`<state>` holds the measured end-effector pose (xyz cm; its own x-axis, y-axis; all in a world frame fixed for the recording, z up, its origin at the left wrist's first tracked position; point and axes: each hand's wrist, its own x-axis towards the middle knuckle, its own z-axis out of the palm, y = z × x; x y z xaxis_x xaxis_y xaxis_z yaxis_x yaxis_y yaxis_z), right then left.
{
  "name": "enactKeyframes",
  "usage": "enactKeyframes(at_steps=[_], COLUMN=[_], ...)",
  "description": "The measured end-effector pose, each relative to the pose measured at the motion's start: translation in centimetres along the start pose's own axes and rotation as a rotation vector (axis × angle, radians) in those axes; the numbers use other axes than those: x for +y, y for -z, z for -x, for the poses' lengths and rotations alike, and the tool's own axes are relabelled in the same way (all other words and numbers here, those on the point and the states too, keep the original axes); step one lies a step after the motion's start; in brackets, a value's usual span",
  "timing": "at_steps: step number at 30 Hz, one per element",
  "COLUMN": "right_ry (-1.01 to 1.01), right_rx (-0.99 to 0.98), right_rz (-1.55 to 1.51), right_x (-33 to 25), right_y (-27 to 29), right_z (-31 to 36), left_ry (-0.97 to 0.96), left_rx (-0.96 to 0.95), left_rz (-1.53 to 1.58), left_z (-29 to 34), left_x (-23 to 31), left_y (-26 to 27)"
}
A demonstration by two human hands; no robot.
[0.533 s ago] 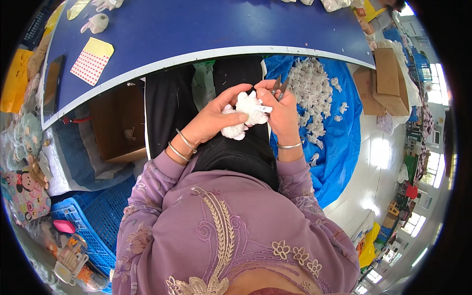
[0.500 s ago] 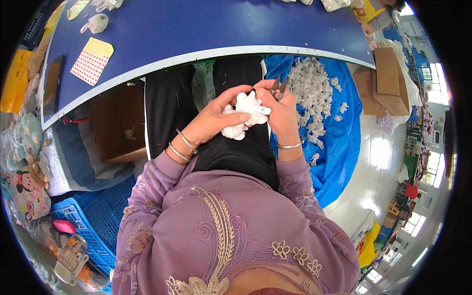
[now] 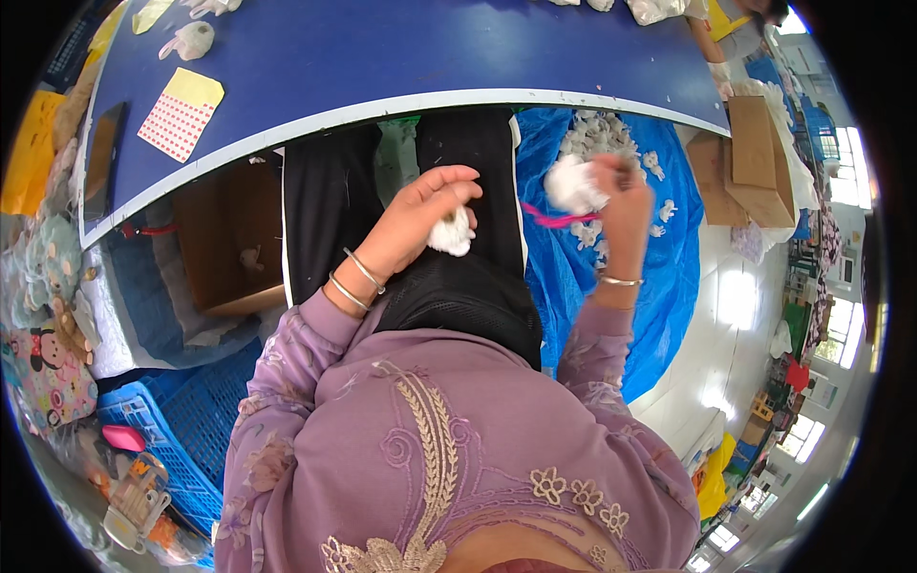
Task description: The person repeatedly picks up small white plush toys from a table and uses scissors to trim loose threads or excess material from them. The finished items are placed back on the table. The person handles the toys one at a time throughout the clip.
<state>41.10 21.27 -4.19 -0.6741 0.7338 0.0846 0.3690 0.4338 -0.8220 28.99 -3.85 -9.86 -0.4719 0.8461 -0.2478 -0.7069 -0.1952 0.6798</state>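
My left hand (image 3: 427, 212) is closed round a small white plush piece (image 3: 453, 233) above my lap. A tan or dark patch shows on it, and my fingers cover the rest. Out to the right, my right hand (image 3: 623, 196) is smeared by motion. At its fingertips is a white fluffy plush toy (image 3: 575, 184), with a bright pink strip (image 3: 554, 219) trailing below it. A dark blurred shape shows in that hand, too unclear to name. Beneath lies a heap of small white plush toys (image 3: 597, 134) on a blue plastic sheet (image 3: 659, 315).
A blue table (image 3: 430, 57) with a white edge spans the front. On it lie a sheet with red marks (image 3: 181, 113), a dark phone-like slab (image 3: 103, 162) and a plush head (image 3: 188, 40). Cardboard boxes (image 3: 759, 158) stand right; a blue crate (image 3: 181, 430) sits lower left.
My right hand has swung right from my left hand, carrying a white plush toy over the blue sheet. A pink strip now shows. My left hand stays with a smaller white piece.
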Motion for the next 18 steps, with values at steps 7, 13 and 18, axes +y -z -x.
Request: enactKeyframes(at_steps=[7,13,18], right_ry=[0.064,0.265,0.241], right_rx=[-0.142,-0.525,-0.521], right_rz=[-0.086,-0.174,-0.325], right_x=[-4.0,-5.4,-5.7], right_y=[-0.4,-7.1,-7.4], right_z=[1.6,5.2,5.4], left_ry=[-0.041,0.032,0.055], left_rx=[0.038,-0.03,0.04], left_rz=[0.233,0.335,0.33], left_z=[-0.7,-0.1,0.0], left_x=[0.1,0.6,0.6], left_y=[-0.1,-0.3,-0.9])
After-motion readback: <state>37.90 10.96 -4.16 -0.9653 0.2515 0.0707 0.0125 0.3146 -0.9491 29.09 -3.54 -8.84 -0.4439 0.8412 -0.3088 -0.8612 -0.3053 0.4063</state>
